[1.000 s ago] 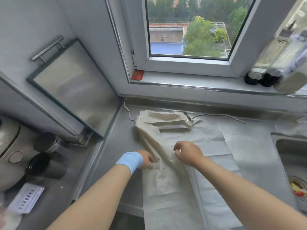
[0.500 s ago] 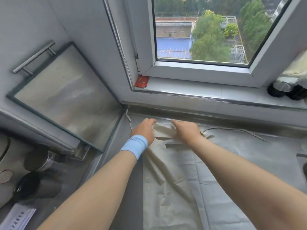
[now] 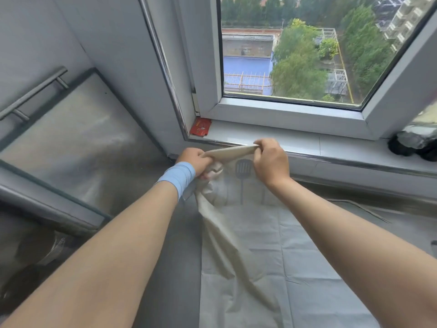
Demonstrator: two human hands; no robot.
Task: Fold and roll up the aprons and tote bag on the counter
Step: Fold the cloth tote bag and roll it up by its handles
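Note:
A beige apron point(image 3: 220, 223) is lifted by its top edge off the grey counter point(image 3: 182, 268); its lower part trails down toward me. A dark spatula print point(image 3: 243, 169) shows on the raised cloth. My left hand point(image 3: 195, 160), with a blue wristband, grips the top edge at the left. My right hand point(image 3: 269, 159) pinches the same edge at the right, stretching it taut just below the windowsill. A pale grey-white cloth point(image 3: 295, 261) lies flat underneath, with a thin strap point(image 3: 359, 205) trailing to the right.
The windowsill point(image 3: 307, 143) runs behind my hands, with a red card point(image 3: 200, 127) at its left corner and dark bottle bases point(image 3: 413, 147) at the right. A glass-fronted cabinet door with a bar handle point(image 3: 33, 93) stands to the left.
Both hands went from pressing the apron's top flat on the counter to gripping it and lifting it up toward the windowsill. The view has moved closer.

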